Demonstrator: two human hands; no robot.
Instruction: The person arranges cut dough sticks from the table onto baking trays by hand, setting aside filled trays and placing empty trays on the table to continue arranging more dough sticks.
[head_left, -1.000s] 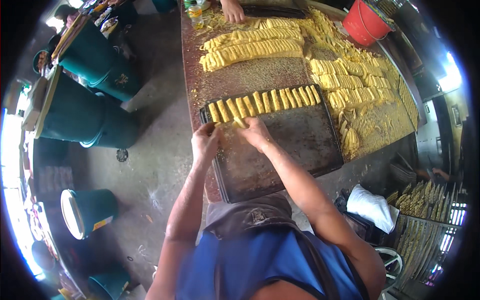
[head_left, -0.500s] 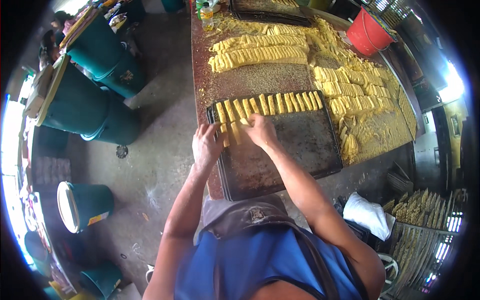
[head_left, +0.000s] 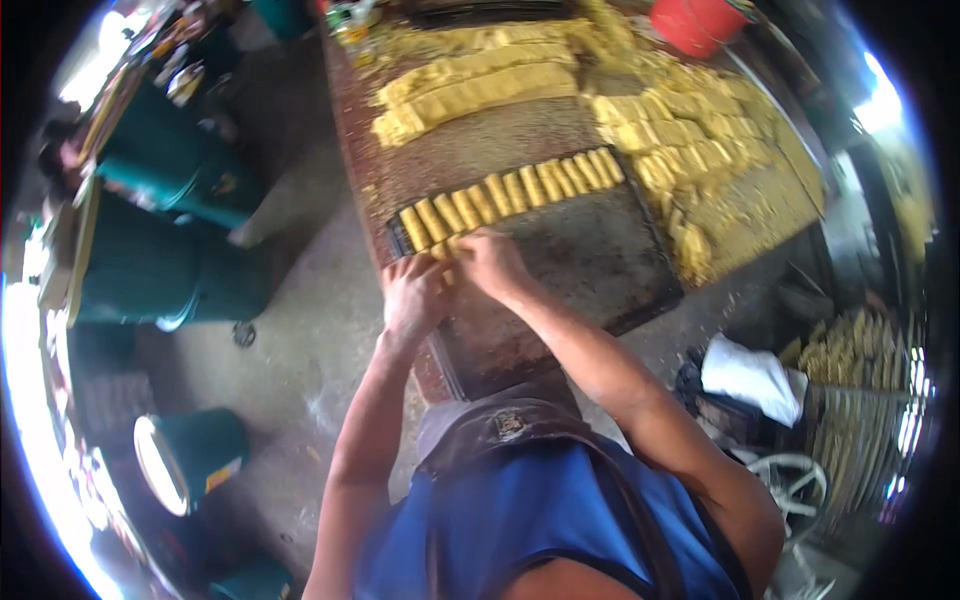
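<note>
A black baking tray lies on the table in front of me. Along its far side runs a slanted row of yellow dough sticks, set side by side. A second, shorter row begins below its left end, partly covered by my fingers. My left hand is at the tray's left edge, its fingers bent and closed around a dough stick of that second row. Close beside it, my right hand has its fingers pinched together at the same short row. Motion blur softens the fingertips and what they hold.
Beyond the tray, long rows of cut dough lie on the brown table. More dough piles spread to the right, near a red bucket. Green drums stand on the floor at left. A white sack lies at lower right.
My right hand has moved slightly left and down, closer to my left hand, with the dough stick it was pinching. The whole view has turned and shifted a little.
</note>
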